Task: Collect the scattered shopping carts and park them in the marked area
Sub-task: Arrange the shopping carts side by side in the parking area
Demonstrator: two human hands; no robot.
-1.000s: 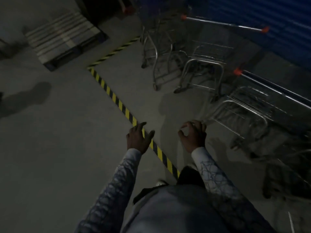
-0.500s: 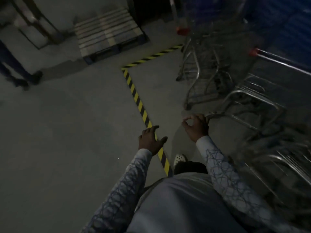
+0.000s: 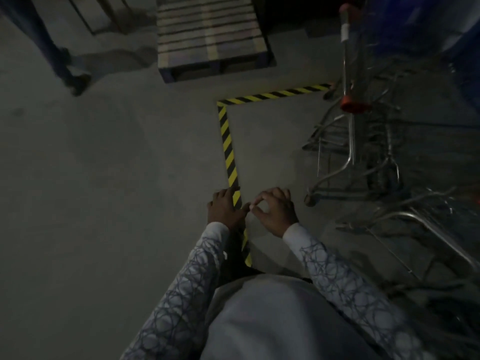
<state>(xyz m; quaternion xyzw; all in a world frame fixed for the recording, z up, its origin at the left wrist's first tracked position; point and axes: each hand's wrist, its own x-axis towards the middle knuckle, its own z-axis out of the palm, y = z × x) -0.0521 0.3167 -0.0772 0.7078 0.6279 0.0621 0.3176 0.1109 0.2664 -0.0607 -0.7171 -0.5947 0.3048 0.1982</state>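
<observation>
Yellow-and-black hazard tape (image 3: pixel 228 146) marks a corner on the grey concrete floor. Inside it, on the right, stand several metal shopping carts. One cart (image 3: pixel 348 157) has a handle bar with an orange end cap, and another cart frame (image 3: pixel 428 229) sits nearer, at lower right. My left hand (image 3: pixel 226 209) hovers over the tape line with its fingers spread and nothing in it. My right hand (image 3: pixel 276 211) is just right of the tape, clear of the carts. Its fingers are curled, thumb and forefinger meet, and it holds nothing.
A wooden pallet (image 3: pixel 207 35) lies beyond the tape corner. Another person's legs (image 3: pixel 59 61) are at the upper left. A blue wall or shutter (image 3: pixel 465 48) stands behind the carts. Bare concrete (image 3: pixel 104 178) spreads to the left of the tape.
The view has swung left, so the carts now sit at the right edge. My right hand has come off the nearest cart's frame. My hands are closer together.
</observation>
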